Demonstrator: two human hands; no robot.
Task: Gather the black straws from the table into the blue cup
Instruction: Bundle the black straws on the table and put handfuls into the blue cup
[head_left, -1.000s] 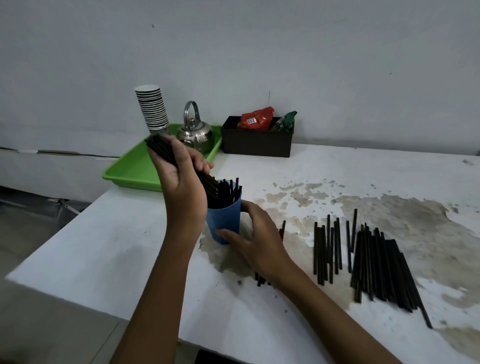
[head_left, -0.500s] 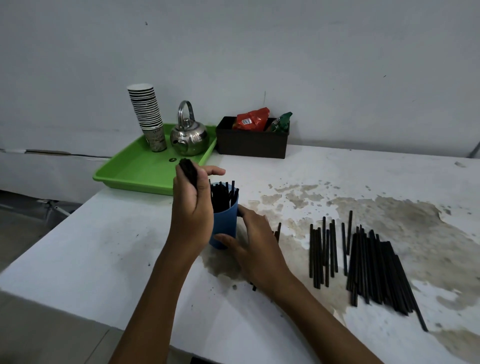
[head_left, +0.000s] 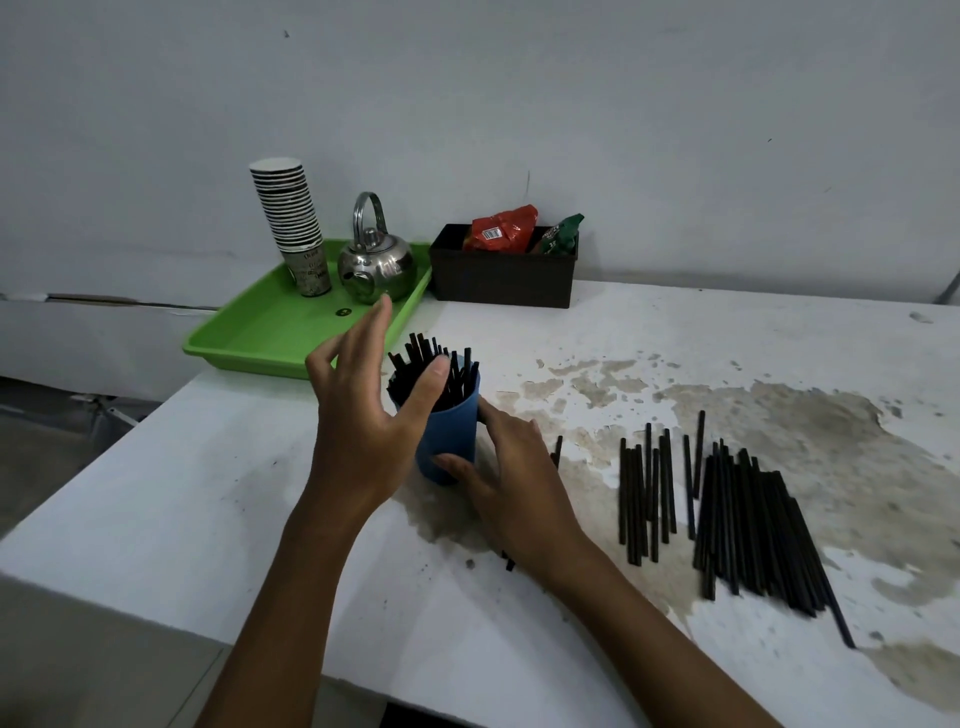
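The blue cup (head_left: 451, 436) stands upright on the white table (head_left: 218, 478), holding several black straws (head_left: 441, 366) that stick out of its top. My right hand (head_left: 514, 483) rests against the cup's right side with thumb and fingers around it. My left hand (head_left: 363, 410) hovers open just left of the cup, fingers spread, thumb tip near the rim, holding nothing. Many loose black straws (head_left: 737, 514) lie on the table to the right. A few more straws (head_left: 557, 451) lie partly hidden under my right hand.
A green tray (head_left: 270, 332) at the back left carries a stack of paper cups (head_left: 291, 228) and a metal kettle (head_left: 376, 265). A dark box (head_left: 501, 275) with snack packets sits against the wall. The table's left and front edges are close.
My left hand pushed its bundle of straws down into the cup and let go; it is now open. My right hand stayed on the cup.
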